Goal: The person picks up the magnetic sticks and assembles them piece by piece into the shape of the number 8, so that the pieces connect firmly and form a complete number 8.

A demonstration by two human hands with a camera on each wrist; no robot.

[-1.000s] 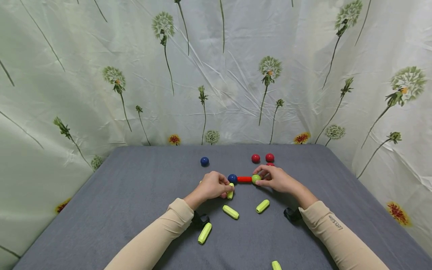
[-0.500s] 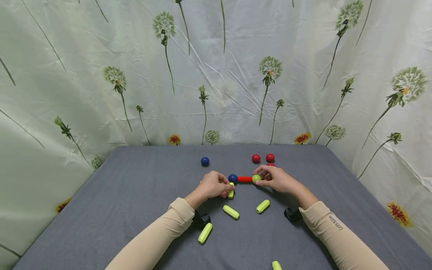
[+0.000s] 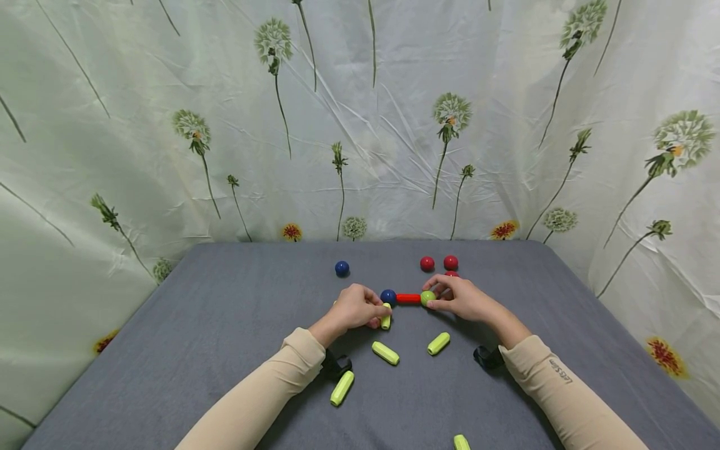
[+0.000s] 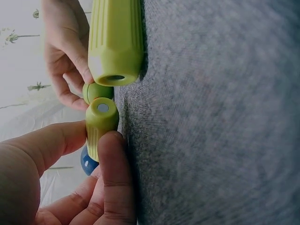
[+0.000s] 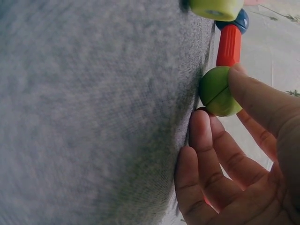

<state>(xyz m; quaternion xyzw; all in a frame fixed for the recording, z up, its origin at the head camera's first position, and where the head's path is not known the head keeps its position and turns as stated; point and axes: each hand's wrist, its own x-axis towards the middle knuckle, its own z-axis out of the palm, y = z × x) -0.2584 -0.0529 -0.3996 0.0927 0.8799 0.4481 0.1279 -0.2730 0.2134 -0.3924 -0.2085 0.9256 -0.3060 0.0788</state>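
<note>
My left hand point(image 3: 353, 307) pinches a yellow-green magnetic rod point(image 3: 386, 319) between thumb and fingers. In the left wrist view that rod point(image 4: 101, 122) shows a round metal disc in its near end. Its far end points at a blue ball point(image 3: 388, 297), right at it in the head view. From the blue ball a red rod point(image 3: 408, 299) runs right to a green ball point(image 3: 428, 298), all in one row. My right hand point(image 3: 462, 299) holds the green ball, thumb on one side and fingertips on the other; the right wrist view shows a seam round this ball point(image 5: 218, 91).
Several yellow-green rods lie nearer me, among them one in the middle point(image 3: 385, 353), one at the right point(image 3: 439, 343) and one by the left sleeve point(image 3: 342, 388). Behind are a second blue ball point(image 3: 342, 269) and red balls point(image 3: 427, 264). A flowered curtain point(image 3: 382, 125) backs the grey-covered table point(image 3: 236, 294).
The yellow-green rod in my left hand has edged very slightly toward the blue ball. My right hand keeps its hold on the green ball, and the row stays in place.
</note>
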